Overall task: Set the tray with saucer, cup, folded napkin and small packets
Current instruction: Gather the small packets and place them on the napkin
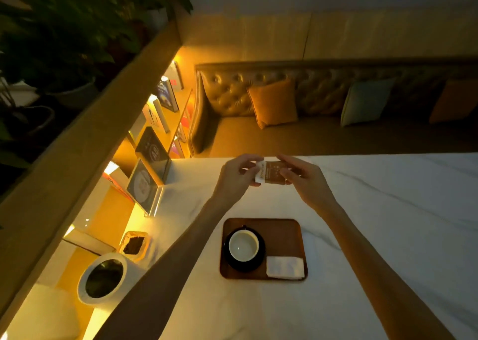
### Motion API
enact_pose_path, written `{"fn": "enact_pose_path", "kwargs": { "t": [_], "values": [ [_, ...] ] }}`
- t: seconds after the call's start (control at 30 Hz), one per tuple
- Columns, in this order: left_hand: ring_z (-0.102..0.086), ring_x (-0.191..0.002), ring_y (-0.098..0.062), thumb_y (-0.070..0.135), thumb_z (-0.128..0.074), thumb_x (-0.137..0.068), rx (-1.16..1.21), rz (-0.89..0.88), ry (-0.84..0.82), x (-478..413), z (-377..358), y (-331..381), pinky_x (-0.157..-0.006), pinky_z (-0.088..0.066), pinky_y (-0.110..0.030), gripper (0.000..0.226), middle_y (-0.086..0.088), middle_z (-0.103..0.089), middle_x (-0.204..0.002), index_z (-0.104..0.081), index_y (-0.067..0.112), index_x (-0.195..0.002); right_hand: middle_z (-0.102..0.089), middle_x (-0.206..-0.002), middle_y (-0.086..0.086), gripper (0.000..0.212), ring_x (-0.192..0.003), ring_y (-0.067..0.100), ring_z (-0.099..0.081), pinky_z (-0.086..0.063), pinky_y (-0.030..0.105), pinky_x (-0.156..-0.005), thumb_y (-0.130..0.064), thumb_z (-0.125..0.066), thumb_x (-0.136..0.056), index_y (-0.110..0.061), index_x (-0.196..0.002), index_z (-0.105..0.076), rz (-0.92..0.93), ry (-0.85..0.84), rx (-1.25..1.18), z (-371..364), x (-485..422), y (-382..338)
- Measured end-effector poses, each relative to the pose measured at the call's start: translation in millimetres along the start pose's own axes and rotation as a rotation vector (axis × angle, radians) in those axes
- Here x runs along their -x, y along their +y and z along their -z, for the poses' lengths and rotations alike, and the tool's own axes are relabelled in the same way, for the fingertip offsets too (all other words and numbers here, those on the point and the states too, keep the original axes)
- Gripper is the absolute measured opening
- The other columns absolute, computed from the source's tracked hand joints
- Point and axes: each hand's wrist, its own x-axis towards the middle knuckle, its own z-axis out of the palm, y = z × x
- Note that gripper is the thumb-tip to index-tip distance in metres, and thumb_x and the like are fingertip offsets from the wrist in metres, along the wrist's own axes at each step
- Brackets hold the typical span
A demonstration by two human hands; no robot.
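A brown wooden tray [284, 230] lies on the white marble table. On its left half a white cup [243, 245] stands on a black saucer [260, 258]. A folded white napkin [285, 267] lies in the tray's near right corner. Above the table, well beyond the tray, both hands hold small packets [271, 173], brown with a white end. My left hand [236, 175] pinches their left side and my right hand [304, 178] pinches their right side. How many packets are in the stack I cannot tell.
Left of the tray stand a white pot [103, 279] and a small square dish with dark contents [134, 245]. A clear sign stand [144, 184] sits at the table's far left corner. Lit shelves with books run along the left. A tufted bench with cushions [274, 103] lies beyond the table.
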Motion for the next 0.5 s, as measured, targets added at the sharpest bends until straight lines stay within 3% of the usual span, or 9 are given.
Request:
{"fn": "enact_pose_path", "kwargs": {
  "t": [0.1, 0.17, 0.23, 0.3, 0.43, 0.5],
  "values": [
    [-0.071, -0.079, -0.015, 0.01, -0.06, -0.092, 0.002, 0.168, -0.051, -1.5, -34.0, -48.5, -0.057, -0.06, -0.022, 0.019, -0.001, -0.068, -0.089, -0.065, 0.023, -0.106, -0.068, -0.114, 0.013, 0.033, -0.1, 0.021, -0.066, -0.057, 0.034, -0.086, -0.008, -0.061, -0.091, -0.009, -0.124, -0.063, -0.246, 0.015, -0.071, -8.5, 4.3, 60.1],
    [-0.07, -0.078, -0.021, 0.01, -0.061, -0.09, -0.018, 0.285, -0.055, -1.2, -57.4, -82.3, -0.056, -0.059, -0.025, 0.016, -0.004, -0.069, -0.087, -0.063, 0.02, -0.103, -0.068, -0.115, 0.014, 0.032, -0.095, 0.016, -0.067, -0.057, 0.028, -0.084, -0.005, -0.062, -0.09, -0.006, -0.122, -0.064, -0.368, -0.016, -0.106, -13.8, 9.1, 98.3],
    [-0.07, -0.082, -0.025, 0.011, -0.062, -0.09, -0.049, 0.389, -0.076, 0.6, -81.1, -116.3, -0.065, -0.062, -0.039, 0.012, -0.009, -0.071, -0.091, -0.063, 0.014, -0.101, -0.068, -0.114, 0.011, 0.032, -0.091, 0.009, -0.066, -0.056, 0.015, -0.075, -0.003, -0.06, -0.091, -0.005, -0.123, -0.063, -0.475, -0.057, -0.121, -18.8, 14.7, 134.1],
    [-0.071, -0.086, -0.029, 0.01, -0.062, -0.09, -0.049, 0.493, -0.112, 2.0, -103.6, -147.7, -0.074, -0.061, -0.049, 0.011, -0.012, -0.072, -0.095, -0.063, 0.009, -0.102, -0.068, -0.111, 0.01, 0.032, -0.09, 0.011, -0.067, -0.056, 0.013, -0.072, 0.0, -0.057, -0.091, -0.006, -0.122, -0.063, -0.565, -0.067, -0.109, -23.3, 19.9, 169.6],
    [-0.067, -0.099, -0.03, 0.006, -0.062, -0.091, -0.095, 0.632, -0.18, -0.2, -142.2, -196.0, -0.074, -0.061, -0.049, 0.013, -0.003, -0.062, -0.096, -0.063, 0.009, -0.104, -0.068, -0.1, 0.009, 0.033, -0.091, 0.025, -0.069, -0.059, 0.036, -0.081, -0.001, -0.059, -0.09, -0.008, -0.121, -0.064, -0.708, -0.067, -0.067, -33.6, 30.9, 234.0],
    [-0.066, -0.098, -0.027, 0.006, -0.061, -0.091, -0.139, 0.67, -0.211, -0.2, -157.6, -216.8, -0.072, -0.062, -0.046, 0.013, 0.0, -0.061, -0.096, -0.063, 0.01, -0.103, -0.069, -0.1, 0.01, 0.033, -0.086, 0.021, -0.069, -0.06, 0.035, -0.079, -0.002, -0.059, -0.089, -0.011, -0.12, -0.065, -0.789, -0.062, -0.066, -40.1, 36.4, 260.2]
  ]
}}
